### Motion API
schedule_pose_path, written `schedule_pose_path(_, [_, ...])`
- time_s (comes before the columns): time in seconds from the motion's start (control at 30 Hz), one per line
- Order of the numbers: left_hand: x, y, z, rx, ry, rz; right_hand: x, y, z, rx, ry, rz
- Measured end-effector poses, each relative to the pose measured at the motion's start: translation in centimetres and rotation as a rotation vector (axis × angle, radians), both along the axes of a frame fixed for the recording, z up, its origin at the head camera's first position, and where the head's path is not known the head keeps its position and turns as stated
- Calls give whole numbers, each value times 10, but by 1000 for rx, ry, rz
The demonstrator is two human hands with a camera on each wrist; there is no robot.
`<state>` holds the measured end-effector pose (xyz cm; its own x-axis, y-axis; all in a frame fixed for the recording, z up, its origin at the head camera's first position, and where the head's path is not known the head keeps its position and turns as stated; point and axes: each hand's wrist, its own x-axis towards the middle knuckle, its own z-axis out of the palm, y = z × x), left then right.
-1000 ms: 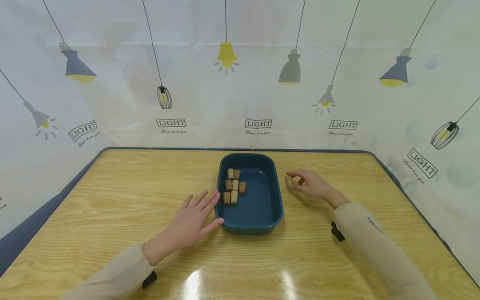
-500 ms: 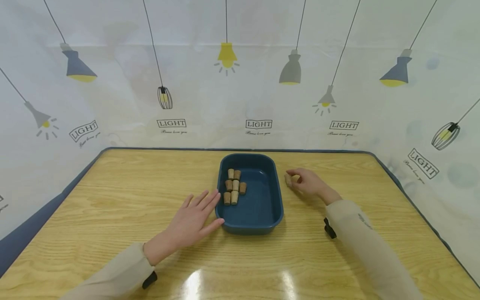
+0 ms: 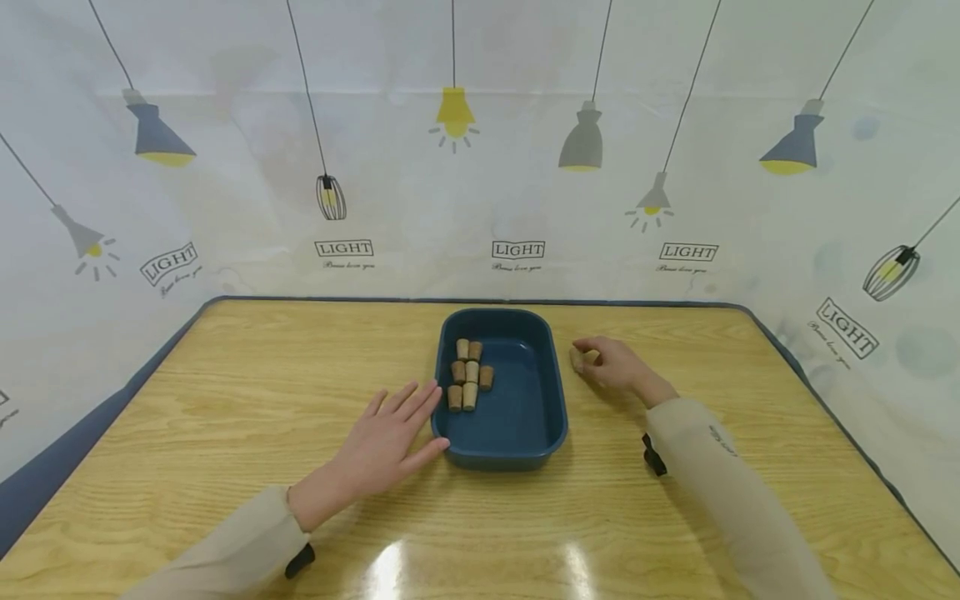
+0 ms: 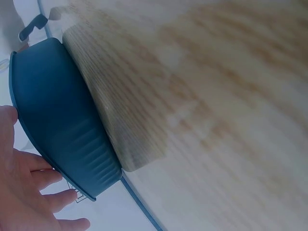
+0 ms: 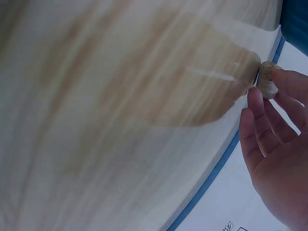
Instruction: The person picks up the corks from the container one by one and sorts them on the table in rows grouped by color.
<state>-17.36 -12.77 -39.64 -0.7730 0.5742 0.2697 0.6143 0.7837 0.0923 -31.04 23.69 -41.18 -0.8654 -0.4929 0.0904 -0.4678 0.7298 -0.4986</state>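
A dark blue rectangular tub (image 3: 498,460) stands on the wooden table, with several tapered cork stoppers (image 3: 471,372) grouped along its left side. My left hand (image 3: 378,446) lies with straight, spread fingers against the tub's left rim; the left wrist view has its thumb and fingers at the rim of the blue wall (image 4: 62,106). Right of the tub, my right hand (image 3: 617,367) pinches one more cork stopper (image 3: 577,360) between thumb and fingers, close over the table. In the right wrist view this cork (image 5: 267,81) shows at the fingertips, the lower fingers held loosely apart from it.
The wooden table (image 3: 247,375) has a dark blue edge along its back and sides. Behind it rises a pale backdrop (image 3: 405,167) printed with hanging lamps. Black straps (image 3: 654,457) hang below both sleeves.
My right forearm has swung a little to the left, and the pinched cork has turned slightly near the same spot. The left hand, tub and corks inside have stayed in place.
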Motion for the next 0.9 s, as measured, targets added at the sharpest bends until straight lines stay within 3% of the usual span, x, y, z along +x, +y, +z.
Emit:
schedule_pose_path(0.63, [1, 0, 1, -4, -6, 5, 0, 3, 2, -1, -56, -38])
schedule_pose_path(0.9, [0, 0, 0, -7, -6, 5, -4, -3, 26, -58, 32, -60])
